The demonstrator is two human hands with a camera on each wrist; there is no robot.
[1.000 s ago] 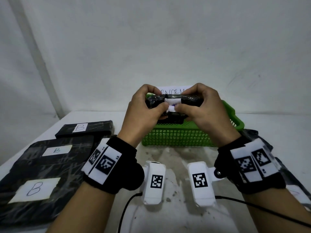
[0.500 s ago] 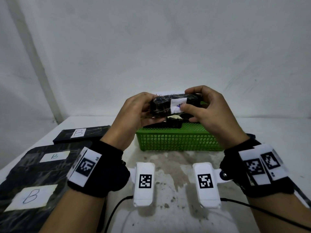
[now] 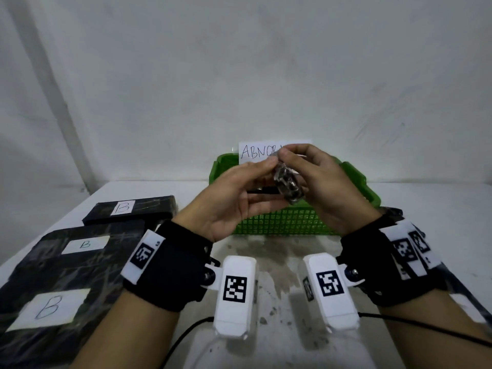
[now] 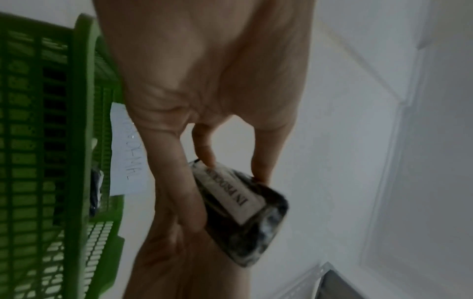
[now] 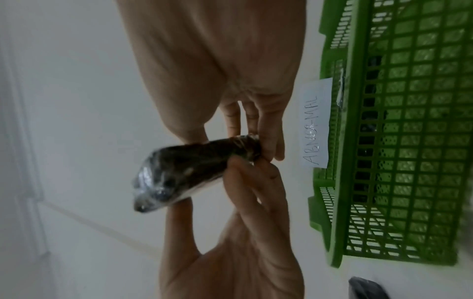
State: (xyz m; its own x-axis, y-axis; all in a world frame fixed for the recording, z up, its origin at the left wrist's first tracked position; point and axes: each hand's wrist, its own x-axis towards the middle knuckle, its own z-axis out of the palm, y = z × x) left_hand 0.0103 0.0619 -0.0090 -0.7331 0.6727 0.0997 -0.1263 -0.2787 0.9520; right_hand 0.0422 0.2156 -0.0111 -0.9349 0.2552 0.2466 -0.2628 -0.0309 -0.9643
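Both hands hold a small black, plastic-wrapped package (image 3: pixel 287 185) in the air above the green mesh basket (image 3: pixel 287 222). My left hand (image 3: pixel 255 179) has its palm turned up, with the thumb under the package and fingertips on its far end. My right hand (image 3: pixel 306 169) curls its fingers over the package from the right. In the left wrist view the package (image 4: pixel 245 218) shows a white printed label. The right wrist view shows the package (image 5: pixel 184 168) pinched at one end by my right fingers (image 5: pixel 266 145).
A paper sign reading ABNORMAL (image 3: pixel 255 151) stands at the basket's back rim, and dark items (image 3: pixel 262 190) lie inside. Black wrapped packages labelled B (image 3: pixel 127 209) (image 3: pixel 66 275) lie on the white table (image 3: pixel 426 209) at the left. Another dark package (image 3: pixel 394 211) lies at the right.
The package has been turned from lying crosswise with its label facing me to pointing end-on. My left hand has rolled palm-up under it. Both hands still hold it.
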